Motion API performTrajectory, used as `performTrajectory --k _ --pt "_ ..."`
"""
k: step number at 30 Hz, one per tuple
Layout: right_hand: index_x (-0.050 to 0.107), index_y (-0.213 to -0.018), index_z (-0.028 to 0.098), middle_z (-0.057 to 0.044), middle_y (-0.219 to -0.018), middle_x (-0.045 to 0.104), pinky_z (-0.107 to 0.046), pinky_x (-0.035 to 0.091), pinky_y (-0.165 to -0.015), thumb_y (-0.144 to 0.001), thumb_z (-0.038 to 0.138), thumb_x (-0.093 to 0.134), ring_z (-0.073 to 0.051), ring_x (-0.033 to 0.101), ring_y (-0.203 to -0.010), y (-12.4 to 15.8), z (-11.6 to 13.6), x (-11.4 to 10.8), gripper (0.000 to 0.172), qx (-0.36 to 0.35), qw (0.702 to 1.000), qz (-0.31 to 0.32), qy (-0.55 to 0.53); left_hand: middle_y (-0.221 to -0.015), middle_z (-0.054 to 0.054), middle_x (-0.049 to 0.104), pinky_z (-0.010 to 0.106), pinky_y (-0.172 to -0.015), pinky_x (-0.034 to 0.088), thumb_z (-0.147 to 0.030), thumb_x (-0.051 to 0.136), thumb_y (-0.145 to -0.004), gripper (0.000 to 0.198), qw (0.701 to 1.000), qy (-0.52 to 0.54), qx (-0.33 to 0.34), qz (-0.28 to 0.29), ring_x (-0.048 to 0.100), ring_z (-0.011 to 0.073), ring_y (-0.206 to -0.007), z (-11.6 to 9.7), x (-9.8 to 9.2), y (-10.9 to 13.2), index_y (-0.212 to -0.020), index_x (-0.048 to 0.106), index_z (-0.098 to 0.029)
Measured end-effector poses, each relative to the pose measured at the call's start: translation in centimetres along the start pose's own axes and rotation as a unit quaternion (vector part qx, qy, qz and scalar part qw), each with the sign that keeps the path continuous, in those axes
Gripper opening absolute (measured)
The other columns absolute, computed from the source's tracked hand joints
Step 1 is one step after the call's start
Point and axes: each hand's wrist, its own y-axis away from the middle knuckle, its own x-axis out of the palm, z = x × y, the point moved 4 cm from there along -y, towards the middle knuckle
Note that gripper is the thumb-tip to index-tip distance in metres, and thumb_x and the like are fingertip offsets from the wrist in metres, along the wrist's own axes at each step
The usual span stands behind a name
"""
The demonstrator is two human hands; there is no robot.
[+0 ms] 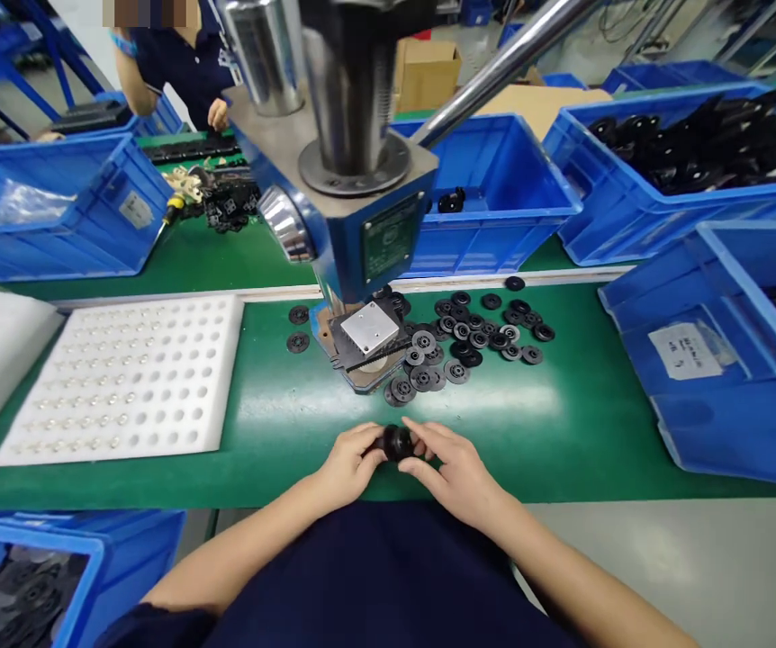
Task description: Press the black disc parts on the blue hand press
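Close to the front edge of the green bench, a small round black part (399, 443) sits between my two hands. My left hand (354, 459) pinches it from the left with thumb and fingers. From the right, the thumb and fingers of my right hand (452, 466) close around it. Its far side is partly hidden by my fingers. Beyond my hands stands a hand press (361, 207) with a silver metal block (370, 329) on its base. Many loose black discs (456, 371) lie to the right of that base, some overlapping.
A white foam tray (230, 378) with rows of holes, many filled with small pieces, lies left. Blue bins (664, 378) stand right, behind and at lower left (138, 558). A screwdriver (173, 209) lies near black parts. A person (178, 67) works across the bench.
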Motion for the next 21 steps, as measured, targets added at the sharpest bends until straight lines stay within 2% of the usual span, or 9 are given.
performTrajectory --k 3,6,8,11,14,17,21 --pt "0.060 -0.133 0.019 -0.006 -0.088 0.067 -0.033 0.059 -0.070 -0.096 0.038 0.055 -0.017 0.064 -0.074 -0.3 -0.9 -0.7 0.042 -0.018 0.997 -0.071 0.006 -0.075 0.005 0.061 0.029 -0.065 0.050 -0.038 0.054 -0.096 0.030 0.990 0.110 -0.084 0.013 0.058 0.0161 -0.068 -1.0 -1.3 0.4 -0.080 0.065 -0.015" --pt "0.070 -0.115 0.019 -0.005 -0.078 0.068 -0.033 0.057 -0.066 -0.099 0.034 0.049 -0.018 0.065 -0.068 -0.3 -2.8 -1.1 0.031 0.000 0.986 -0.163 0.033 -0.078 0.006 0.066 0.028 -0.064 0.052 -0.042 0.066 -0.089 0.029 0.968 0.207 -0.142 0.000 0.061 0.0156 -0.066 -2.7 -3.2 1.0 -0.094 0.067 -0.014" --pt "0.072 -0.106 0.019 -0.005 -0.076 0.068 -0.032 0.056 -0.064 -0.098 0.034 0.050 -0.018 0.065 -0.067 -0.2 -3.7 -0.9 0.028 0.003 0.980 -0.194 0.044 -0.076 0.004 0.068 0.025 -0.060 0.051 -0.039 0.076 -0.082 0.034 0.961 0.231 -0.148 -0.042 0.062 0.0143 -0.062 -4.3 -5.2 1.0 -0.104 0.065 -0.016" --pt "0.072 -0.102 0.018 -0.005 -0.075 0.069 -0.030 0.055 -0.061 -0.097 0.034 0.052 -0.017 0.064 -0.064 -0.1 -4.0 -0.3 0.026 -0.019 0.980 -0.192 0.045 -0.071 0.002 0.068 0.021 -0.056 0.049 -0.033 0.083 -0.073 0.030 0.966 0.185 -0.120 -0.138 0.060 0.0120 -0.059 -6.9 -8.8 -0.3 -0.091 0.067 -0.017" --pt "0.073 -0.096 0.017 -0.005 -0.071 0.068 -0.028 0.054 -0.057 -0.098 0.036 0.052 -0.016 0.063 -0.060 -0.4 -3.6 -0.7 0.028 -0.025 0.981 -0.190 0.043 -0.070 0.001 0.067 0.020 -0.056 0.047 -0.029 0.084 -0.070 0.025 0.965 0.098 -0.085 -0.229 0.058 0.0116 -0.060 -9.3 -12.1 -2.8 -0.085 0.071 -0.016" --pt "0.074 -0.093 0.018 -0.005 -0.072 0.070 -0.028 0.053 -0.055 -0.097 0.038 0.052 -0.015 0.063 -0.058 -1.4 -2.0 -3.3 0.029 -0.027 0.979 -0.200 0.039 -0.075 0.001 0.067 0.022 -0.062 0.048 -0.029 0.083 -0.069 0.022 0.964 0.043 -0.028 -0.262 0.059 0.0129 -0.067 -11.0 -14.0 -5.9 -0.085 0.073 -0.016" --pt "0.074 -0.097 0.020 -0.006 -0.082 0.073 -0.030 0.056 -0.062 -0.094 0.035 0.059 -0.017 0.067 -0.069 -3.6 3.2 -9.7 0.022 -0.080 0.962 -0.259 0.036 -0.087 0.004 0.072 0.026 -0.077 0.051 -0.031 0.082 -0.070 0.020 0.968 -0.027 0.037 -0.247 0.064 0.0170 -0.082 -11.9 -14.1 -9.2 -0.082 0.073 -0.017"
